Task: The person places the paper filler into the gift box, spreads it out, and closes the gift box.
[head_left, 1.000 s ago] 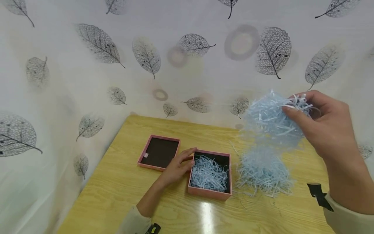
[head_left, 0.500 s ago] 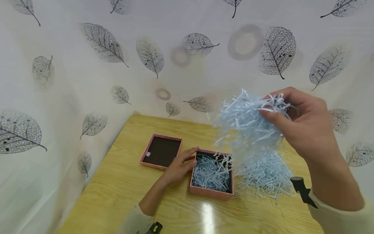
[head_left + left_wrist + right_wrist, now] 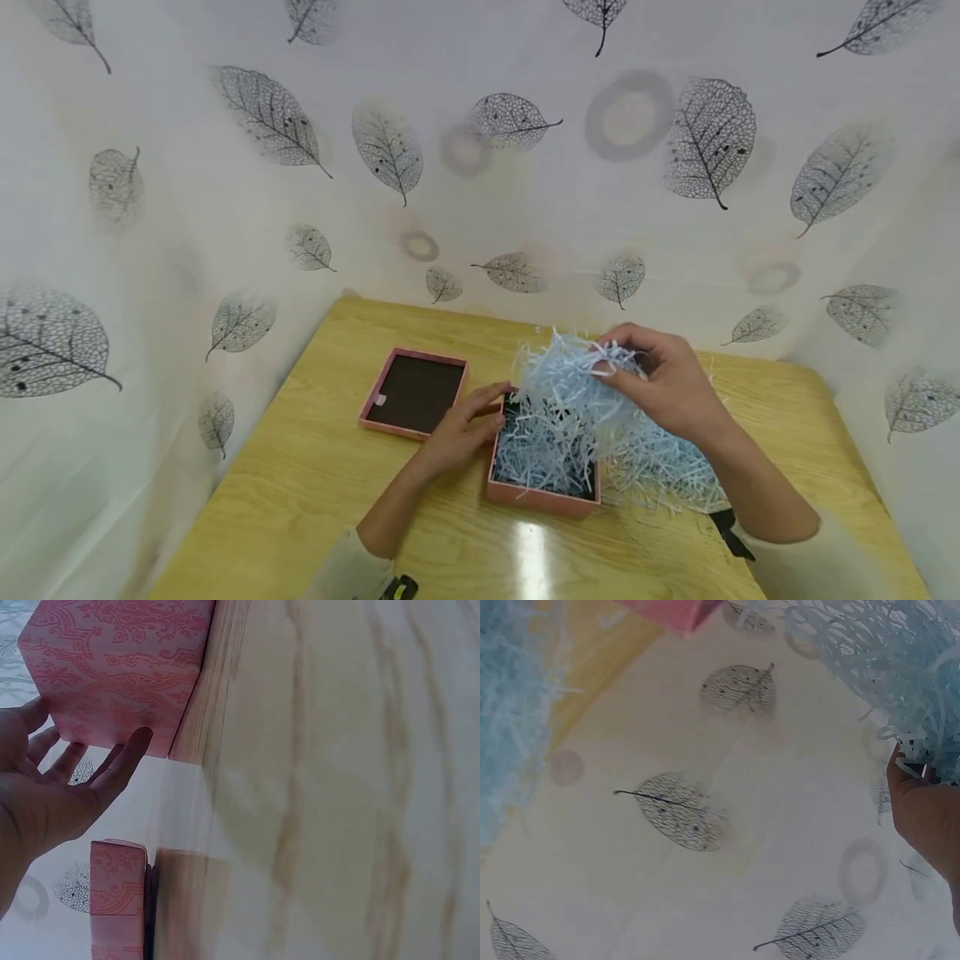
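My right hand (image 3: 663, 379) pinches a loose clump of pale blue shredded paper (image 3: 573, 375) over the right back part of a pink box (image 3: 543, 497). Strands hang from the clump into the box, where more blue shreds (image 3: 536, 454) lie against the dark inside. In the right wrist view the shredded paper (image 3: 900, 667) spreads above the right hand (image 3: 930, 814). My left hand (image 3: 461, 433) rests with spread fingers against the box's left side. Seen from the left wrist, the left hand (image 3: 67, 787) touches the patterned pink wall of the box (image 3: 120, 675).
The pink-rimmed lid (image 3: 416, 392), dark inside, lies left of the box on the wooden table (image 3: 300, 500). A pile of blue shredded paper (image 3: 663, 467) lies to the box's right, partly behind the right arm. A leaf-print curtain (image 3: 480, 192) hangs behind the table.
My right hand has carried the clump of shredded paper leftward and down, from above the pile to over the box. The left hand has stayed against the box.
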Demonstrator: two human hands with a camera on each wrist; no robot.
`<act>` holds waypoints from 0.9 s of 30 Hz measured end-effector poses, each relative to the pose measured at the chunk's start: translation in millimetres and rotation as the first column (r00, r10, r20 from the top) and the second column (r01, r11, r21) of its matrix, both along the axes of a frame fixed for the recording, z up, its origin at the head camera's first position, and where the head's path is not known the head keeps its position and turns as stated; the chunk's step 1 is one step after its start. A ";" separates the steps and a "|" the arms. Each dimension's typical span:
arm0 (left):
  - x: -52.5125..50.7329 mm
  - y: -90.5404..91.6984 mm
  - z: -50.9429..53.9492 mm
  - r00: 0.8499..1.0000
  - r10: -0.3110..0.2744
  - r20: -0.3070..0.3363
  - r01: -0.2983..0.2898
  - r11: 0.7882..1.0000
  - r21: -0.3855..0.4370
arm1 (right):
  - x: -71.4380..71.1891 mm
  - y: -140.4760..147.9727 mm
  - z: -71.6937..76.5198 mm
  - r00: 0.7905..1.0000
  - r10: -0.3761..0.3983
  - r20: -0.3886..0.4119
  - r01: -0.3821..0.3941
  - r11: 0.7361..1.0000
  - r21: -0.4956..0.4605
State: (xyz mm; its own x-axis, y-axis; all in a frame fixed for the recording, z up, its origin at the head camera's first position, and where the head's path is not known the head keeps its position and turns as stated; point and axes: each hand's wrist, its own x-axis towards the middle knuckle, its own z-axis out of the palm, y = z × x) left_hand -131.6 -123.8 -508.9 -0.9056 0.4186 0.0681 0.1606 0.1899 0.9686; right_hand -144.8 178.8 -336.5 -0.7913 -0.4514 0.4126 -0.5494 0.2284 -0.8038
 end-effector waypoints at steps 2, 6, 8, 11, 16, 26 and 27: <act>-0.2 -0.1 -0.7 1.000 -0.005 0.002 0.005 1.000 0.000 | -2.4 2.2 -17.7 0.999 0.025 0.032 -0.026 0.999 0.027; -0.2 -0.6 -2.0 1.000 -0.004 -0.002 0.004 1.000 -0.005 | -6.4 2.1 -47.2 0.994 0.041 0.106 -0.051 0.994 0.094; -0.2 -1.2 -2.1 1.000 0.001 -0.006 -0.001 1.000 -0.013 | -7.5 -1.5 -60.4 0.990 0.037 0.133 -0.054 0.990 0.132; -0.3 -1.8 -2.0 1.000 0.010 0.009 -0.010 1.000 -0.014 | -8.0 -11.0 -80.9 0.986 0.038 0.160 -0.066 0.983 0.173; 1.1 -2.0 -3.0 0.999 0.020 0.034 -0.020 1.000 0.012 | -4.6 -29.9 -108.3 0.993 0.035 0.117 -0.064 0.965 0.256; 0.4 -0.9 -2.6 1.000 0.010 0.028 -0.011 1.000 0.017 | -4.1 -20.8 -92.7 0.986 0.080 0.144 -0.124 0.935 0.333; -0.1 -0.6 -3.1 1.000 0.008 0.017 -0.008 1.000 0.014 | -4.4 -16.8 -87.2 0.986 0.082 0.144 -0.125 0.939 0.321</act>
State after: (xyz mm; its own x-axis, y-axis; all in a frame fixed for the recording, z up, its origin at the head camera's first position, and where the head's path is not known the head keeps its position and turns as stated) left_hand -131.7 -124.3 -512.0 -0.9100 0.4105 0.0586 0.1426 0.1770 0.9738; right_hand -149.1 162.0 -423.7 -0.7688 -0.6265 0.1280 -0.4831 0.4379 -0.7582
